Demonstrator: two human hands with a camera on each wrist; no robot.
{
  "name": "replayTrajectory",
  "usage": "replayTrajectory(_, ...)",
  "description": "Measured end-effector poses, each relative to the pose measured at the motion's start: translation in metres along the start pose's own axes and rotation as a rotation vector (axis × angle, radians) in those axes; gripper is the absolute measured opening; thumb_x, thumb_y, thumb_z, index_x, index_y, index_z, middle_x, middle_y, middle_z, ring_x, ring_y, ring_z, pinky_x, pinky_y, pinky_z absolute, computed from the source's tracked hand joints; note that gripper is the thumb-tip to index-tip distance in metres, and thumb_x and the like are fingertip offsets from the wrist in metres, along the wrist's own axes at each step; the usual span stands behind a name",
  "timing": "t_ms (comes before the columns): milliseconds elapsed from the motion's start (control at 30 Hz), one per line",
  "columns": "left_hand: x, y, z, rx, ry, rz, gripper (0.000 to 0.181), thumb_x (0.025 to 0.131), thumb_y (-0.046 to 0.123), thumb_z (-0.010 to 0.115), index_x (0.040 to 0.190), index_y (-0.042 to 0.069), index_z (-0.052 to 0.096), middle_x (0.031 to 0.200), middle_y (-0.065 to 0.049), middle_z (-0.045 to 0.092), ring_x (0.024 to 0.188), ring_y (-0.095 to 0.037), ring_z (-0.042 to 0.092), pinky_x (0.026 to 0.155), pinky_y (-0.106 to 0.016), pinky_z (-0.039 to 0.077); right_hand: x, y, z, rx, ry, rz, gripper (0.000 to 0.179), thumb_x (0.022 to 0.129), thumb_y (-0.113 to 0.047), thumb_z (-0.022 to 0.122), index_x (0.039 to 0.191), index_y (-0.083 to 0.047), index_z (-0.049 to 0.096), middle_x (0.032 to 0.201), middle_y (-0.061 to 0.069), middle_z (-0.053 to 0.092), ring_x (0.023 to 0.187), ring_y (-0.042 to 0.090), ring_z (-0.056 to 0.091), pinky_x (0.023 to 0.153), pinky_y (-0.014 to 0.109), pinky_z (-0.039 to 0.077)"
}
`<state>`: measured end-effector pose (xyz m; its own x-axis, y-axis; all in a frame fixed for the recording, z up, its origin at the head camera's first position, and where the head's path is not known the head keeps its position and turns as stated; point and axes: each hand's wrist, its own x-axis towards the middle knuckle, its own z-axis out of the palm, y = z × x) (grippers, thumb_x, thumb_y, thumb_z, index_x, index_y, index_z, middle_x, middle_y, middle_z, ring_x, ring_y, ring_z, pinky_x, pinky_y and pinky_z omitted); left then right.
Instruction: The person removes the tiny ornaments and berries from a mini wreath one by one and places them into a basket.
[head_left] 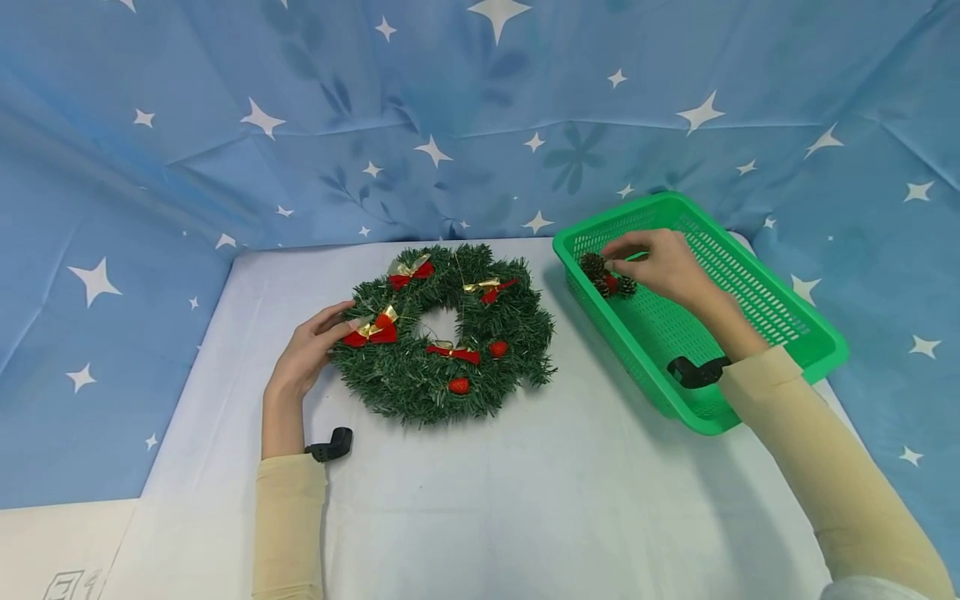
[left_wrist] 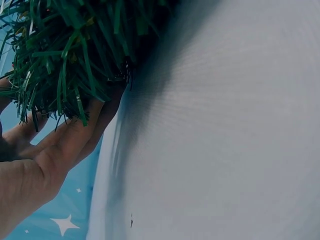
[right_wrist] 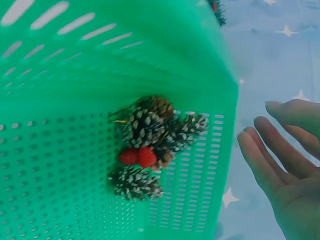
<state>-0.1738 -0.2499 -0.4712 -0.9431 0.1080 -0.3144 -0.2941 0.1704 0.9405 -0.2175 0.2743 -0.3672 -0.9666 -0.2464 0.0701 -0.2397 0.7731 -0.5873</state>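
Observation:
A green artificial wreath point(head_left: 442, 392) lies on the white cloth, trimmed with red and gold bows point(head_left: 453, 354) and red strawberries point(head_left: 459, 385). At its left edge my left hand point(head_left: 303, 354) holds on, thumb over the top near a bow; in the left wrist view the fingers of this left hand point(left_wrist: 60, 150) run along the wreath's side and under its needles. My right hand point(head_left: 667, 267) reaches over the green basket point(head_left: 637, 354), fingertips near the pine cones point(head_left: 592, 265). The right wrist view shows this right hand point(right_wrist: 290, 165) with parted fingers and nothing between them.
Frosted pine cones point(right_wrist: 142, 127) and two red strawberries point(right_wrist: 146, 156) are bunched at one end of the perforated basket. Its raised rim point(head_left: 750, 258) stands at the right of the table. A blue star-patterned curtain point(head_left: 450, 125) hangs behind and along both sides.

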Motion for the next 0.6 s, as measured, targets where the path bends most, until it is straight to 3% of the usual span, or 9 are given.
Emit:
replayTrajectory(167, -0.001, 0.000, 0.000, -0.004, -0.002, 0.001, 0.068, 0.102, 0.036, 0.066, 0.162, 0.021, 0.037, 0.173, -0.010, 0.015, 0.159, -0.035, 0.010, 0.123, -0.069, 0.011, -0.004, -0.008, -0.001, 0.020, -0.009, 0.011, 0.022, 0.099, -0.012, 0.069, 0.120, -0.009, 0.077, 0.117, 0.016, 0.075, 0.103, 0.034, 0.074, 0.077, 0.026, 0.059)
replayTrajectory(367, 0.000, 0.001, 0.001, -0.003, -0.005, 0.000, 0.068, 0.102, 0.036, 0.066, 0.162, 0.021, 0.036, 0.173, -0.010, 0.014, 0.160, -0.035, 0.009, 0.123, -0.069, 0.011, -0.008, -0.019, 0.001, 0.070, -0.025, 0.015, 0.022, 0.099, -0.013, 0.069, 0.120, -0.011, 0.077, 0.116, 0.015, 0.075, 0.099, 0.034, 0.076, 0.070, 0.015, 0.053)
replayTrajectory(600, -0.001, 0.002, 0.001, 0.008, -0.001, -0.007, 0.068, 0.102, 0.036, 0.066, 0.162, 0.021, 0.036, 0.173, -0.010, 0.014, 0.160, -0.036, 0.008, 0.122, -0.070, 0.011, -0.013, -0.029, 0.010, 0.126, -0.041, -0.032, 0.020, 0.098, -0.010, 0.071, 0.117, -0.008, 0.077, 0.108, 0.013, 0.076, 0.091, 0.031, 0.077, 0.069, 0.020, 0.057)
